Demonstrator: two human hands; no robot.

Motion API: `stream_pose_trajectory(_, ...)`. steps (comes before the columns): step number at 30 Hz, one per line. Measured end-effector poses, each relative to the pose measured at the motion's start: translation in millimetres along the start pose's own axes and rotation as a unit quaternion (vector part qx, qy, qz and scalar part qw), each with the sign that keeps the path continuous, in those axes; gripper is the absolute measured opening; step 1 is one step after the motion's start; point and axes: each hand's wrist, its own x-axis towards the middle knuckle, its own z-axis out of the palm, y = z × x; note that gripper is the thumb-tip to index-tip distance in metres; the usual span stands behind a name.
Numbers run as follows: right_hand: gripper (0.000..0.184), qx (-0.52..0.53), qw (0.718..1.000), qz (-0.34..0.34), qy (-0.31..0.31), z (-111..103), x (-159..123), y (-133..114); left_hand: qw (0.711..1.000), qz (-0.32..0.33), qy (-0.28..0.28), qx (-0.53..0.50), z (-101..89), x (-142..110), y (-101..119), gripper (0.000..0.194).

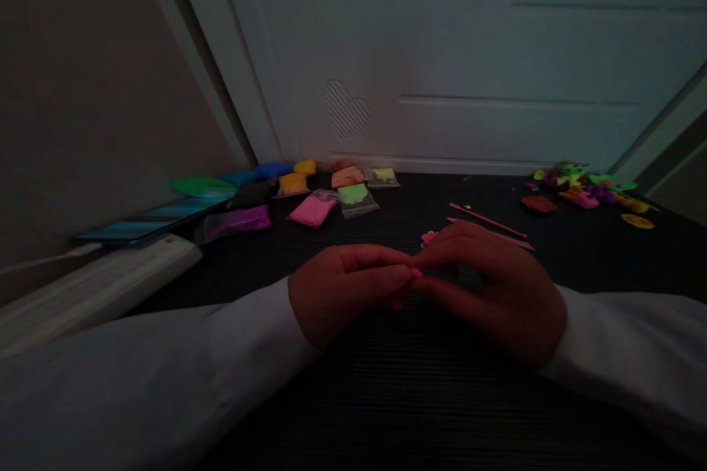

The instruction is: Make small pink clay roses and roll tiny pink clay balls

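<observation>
Between the fingertips of both hands is a small lump of pink modelling clay (416, 274). My left hand (353, 283) pinches it between thumb and fingers from the left. From the right, my right hand (491, 280) closes thumb and forefinger on the same lump, so most of it is hidden. Just behind the right fingers a small pink clay flower (428, 238) with bits of green lies on the black table (387, 397). Two pink modelling tools, a thin stick (489, 221) and a flat blade (516, 241) partly covered by my right hand, lie beyond.
Bags of coloured clay, among them a pink bag (313, 209), a light green bag (355, 196) and a purple bag (240, 221), stand at the back left. A phone (160, 217) and a white power strip (99, 287) lie left. Coloured clay pieces (579, 195) are heaped back right.
</observation>
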Motion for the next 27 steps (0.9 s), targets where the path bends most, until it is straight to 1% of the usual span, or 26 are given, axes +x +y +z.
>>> stream_pose_trajectory(3, 0.008, -0.003, 1.000, -0.003, 0.003, 0.9, -0.5, -0.2, 0.999, 0.000, 0.011, 0.051, 1.2, -0.3, 0.2, 0.011)
stream_pose_trajectory(6, 0.014, 0.001, 1.000, -0.019, -0.011, 2.0, -3.0, -1.6, 0.995, -0.005, 0.041, 0.086, 0.3, -0.8, -0.1, 0.009)
stream_pose_trajectory(9, 0.025, 0.004, 0.999, -0.031, -0.016, 2.6, -5.3, -2.7, 0.997, -0.003, 0.026, 0.076, -2.4, -1.1, -0.5, 0.009)
stream_pose_trajectory(11, 0.029, 0.001, 0.999, -0.033, -0.015, 2.6, -5.8, -2.8, 0.997, -0.002, 0.018, 0.070, -4.1, -1.0, -0.7, 0.008)
stream_pose_trajectory(13, 0.028, -0.002, 0.999, -0.039, -0.018, 2.4, -5.6, -2.5, 0.998, 0.000, 0.016, 0.065, -5.0, -0.7, -0.9, 0.007)
stream_pose_trajectory(18, 0.032, 0.000, 0.998, -0.054, -0.025, 1.9, -4.7, -1.6, 0.998, 0.014, -0.012, 0.064, -5.6, -1.4, -1.2, 0.006)
stream_pose_trajectory(20, 0.029, 0.000, 0.998, -0.056, -0.027, 1.7, -4.5, -1.2, 0.997, 0.018, -0.011, 0.075, -5.7, -2.3, -1.1, 0.004)
stream_pose_trajectory(24, 0.024, -0.004, 0.997, -0.060, -0.039, 0.3, -4.3, -0.8, 0.995, 0.007, -0.010, 0.094, -5.0, -3.6, -0.8, 0.002)
stream_pose_trajectory(27, 0.021, -0.005, 0.997, -0.063, -0.037, -1.1, -4.5, -1.1, 0.996, 0.006, 0.002, 0.094, -3.0, -3.6, -0.5, 0.002)
